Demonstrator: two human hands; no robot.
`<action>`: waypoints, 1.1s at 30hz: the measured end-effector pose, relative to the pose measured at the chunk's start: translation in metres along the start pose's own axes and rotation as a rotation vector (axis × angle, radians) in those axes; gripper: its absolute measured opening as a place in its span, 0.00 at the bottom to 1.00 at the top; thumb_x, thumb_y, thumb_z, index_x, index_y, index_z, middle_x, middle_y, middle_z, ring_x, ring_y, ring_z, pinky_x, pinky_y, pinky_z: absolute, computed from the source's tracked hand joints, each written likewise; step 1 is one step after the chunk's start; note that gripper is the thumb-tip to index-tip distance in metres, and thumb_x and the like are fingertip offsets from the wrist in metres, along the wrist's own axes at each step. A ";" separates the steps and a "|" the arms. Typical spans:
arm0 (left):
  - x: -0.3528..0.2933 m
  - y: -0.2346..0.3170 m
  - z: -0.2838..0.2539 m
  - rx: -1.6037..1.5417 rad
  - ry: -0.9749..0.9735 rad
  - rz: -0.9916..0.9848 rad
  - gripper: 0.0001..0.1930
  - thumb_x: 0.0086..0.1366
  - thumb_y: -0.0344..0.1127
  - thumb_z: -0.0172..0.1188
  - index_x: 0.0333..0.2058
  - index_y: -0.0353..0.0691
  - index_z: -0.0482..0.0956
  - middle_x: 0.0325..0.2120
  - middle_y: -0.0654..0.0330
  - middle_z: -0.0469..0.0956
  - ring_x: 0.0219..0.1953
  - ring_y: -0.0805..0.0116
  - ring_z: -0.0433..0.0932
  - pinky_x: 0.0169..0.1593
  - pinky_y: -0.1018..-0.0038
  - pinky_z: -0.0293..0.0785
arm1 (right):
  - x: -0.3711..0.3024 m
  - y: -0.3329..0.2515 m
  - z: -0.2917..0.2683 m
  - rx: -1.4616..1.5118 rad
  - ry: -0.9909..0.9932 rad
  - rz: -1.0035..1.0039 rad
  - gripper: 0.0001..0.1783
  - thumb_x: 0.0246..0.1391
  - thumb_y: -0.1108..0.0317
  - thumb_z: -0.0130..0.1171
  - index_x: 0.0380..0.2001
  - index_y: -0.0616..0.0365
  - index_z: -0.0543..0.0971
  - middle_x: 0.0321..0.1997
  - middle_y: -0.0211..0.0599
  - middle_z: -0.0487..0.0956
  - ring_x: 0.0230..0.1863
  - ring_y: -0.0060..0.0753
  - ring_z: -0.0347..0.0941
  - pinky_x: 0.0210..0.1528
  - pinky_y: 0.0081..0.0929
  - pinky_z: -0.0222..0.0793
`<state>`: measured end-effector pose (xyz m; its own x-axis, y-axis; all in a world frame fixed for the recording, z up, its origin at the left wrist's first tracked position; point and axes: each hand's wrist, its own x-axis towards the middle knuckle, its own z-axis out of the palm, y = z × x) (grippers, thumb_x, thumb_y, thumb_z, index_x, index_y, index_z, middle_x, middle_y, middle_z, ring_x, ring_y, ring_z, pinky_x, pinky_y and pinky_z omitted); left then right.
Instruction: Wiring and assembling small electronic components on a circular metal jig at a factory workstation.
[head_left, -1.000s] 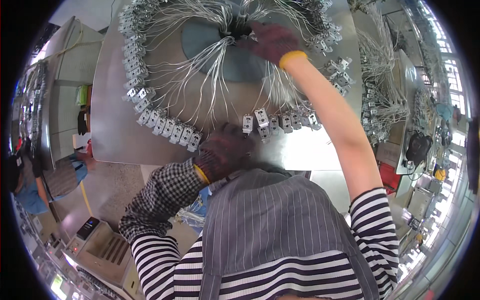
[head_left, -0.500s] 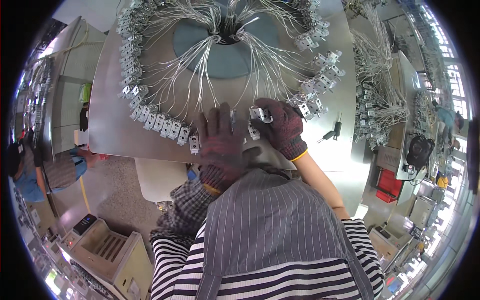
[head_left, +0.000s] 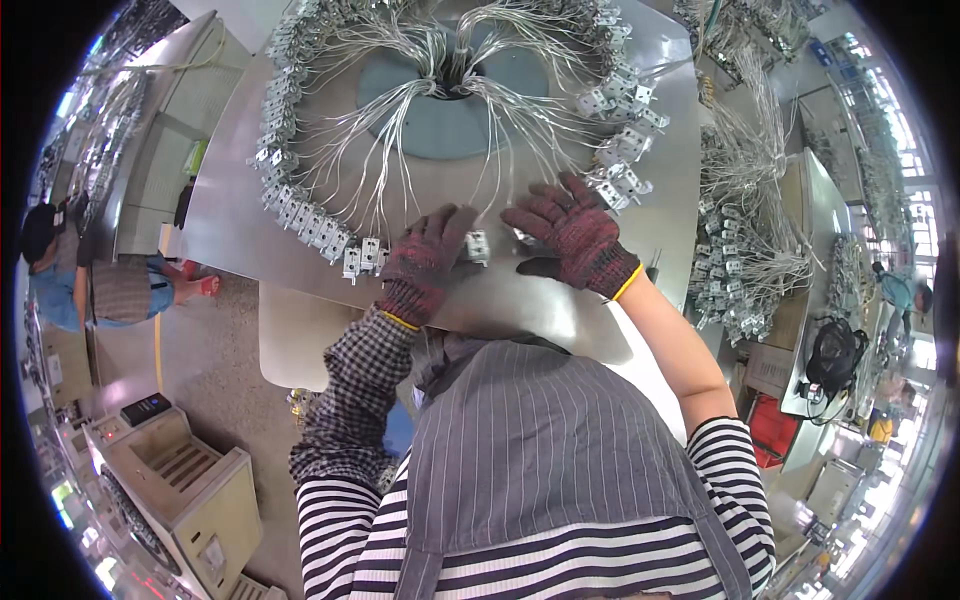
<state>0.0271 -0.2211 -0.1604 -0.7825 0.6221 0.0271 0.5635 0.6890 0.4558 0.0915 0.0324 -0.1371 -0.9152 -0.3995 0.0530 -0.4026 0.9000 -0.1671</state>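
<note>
Both my hands wear dark red and black knitted gloves with yellow cuffs. My left hand (head_left: pixel 430 255) lies palm down over the near row of small metal blocks, fingers stretched out, hiding some of them. My right hand (head_left: pixel 575 235) has its fingers spread and its thumb apart, over the near right part of the ring. One small silvery metal block (head_left: pixel 476 247) stands between the hands, close to the left fingertips. Another metal block (head_left: pixel 522 236) shows partly under the right fingers. Thin silvery wires (head_left: pixel 385 130) run from the blocks to the middle of the table.
The blocks form a ring on the metal table (head_left: pixel 225 215) around a grey-blue disc (head_left: pixel 375 75) with a dark central hole. More wired blocks hang in a bundle (head_left: pixel 725 255) at the right. A wooden cart (head_left: pixel 215 510) stands lower left. A person (head_left: pixel 110 270) is at the left.
My right hand has opened away from the metal block it was gripping. My left hand has shifted left, leaving one block uncovered between the hands. The whole view has moved slightly.
</note>
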 end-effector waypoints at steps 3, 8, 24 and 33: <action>-0.003 -0.003 0.004 0.099 -0.121 0.258 0.41 0.49 0.49 0.70 0.60 0.42 0.65 0.56 0.51 0.70 0.56 0.51 0.71 0.57 0.57 0.69 | -0.006 -0.004 -0.008 -0.140 0.234 0.113 0.40 0.48 0.45 0.61 0.63 0.49 0.67 0.54 0.42 0.73 0.59 0.48 0.66 0.68 0.45 0.54; 0.016 0.035 -0.016 0.035 -0.160 -0.007 0.41 0.53 0.55 0.66 0.62 0.46 0.62 0.56 0.49 0.69 0.58 0.50 0.68 0.57 0.57 0.69 | -0.003 -0.006 -0.005 -0.081 -0.133 0.139 0.39 0.49 0.45 0.61 0.62 0.50 0.66 0.56 0.44 0.72 0.57 0.50 0.69 0.65 0.48 0.58; 0.049 -0.032 -0.036 0.075 -0.390 0.276 0.40 0.49 0.63 0.66 0.56 0.44 0.70 0.47 0.49 0.77 0.53 0.46 0.73 0.68 0.51 0.49 | 0.057 -0.046 0.026 0.262 -0.017 0.259 0.27 0.45 0.51 0.66 0.46 0.51 0.73 0.44 0.36 0.79 0.47 0.43 0.76 0.41 0.45 0.74; 0.046 0.019 -0.037 0.160 -0.128 0.352 0.49 0.44 0.63 0.68 0.59 0.36 0.66 0.52 0.48 0.70 0.60 0.48 0.65 0.69 0.54 0.50 | -0.015 -0.013 -0.047 0.352 0.418 0.664 0.34 0.46 0.61 0.72 0.57 0.53 0.72 0.54 0.43 0.76 0.50 0.43 0.77 0.49 0.36 0.76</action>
<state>-0.0083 -0.1933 -0.1181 -0.5005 0.8647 0.0410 0.8332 0.4684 0.2939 0.1100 0.0348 -0.0891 -0.9187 0.3497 0.1834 0.1843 0.7905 -0.5840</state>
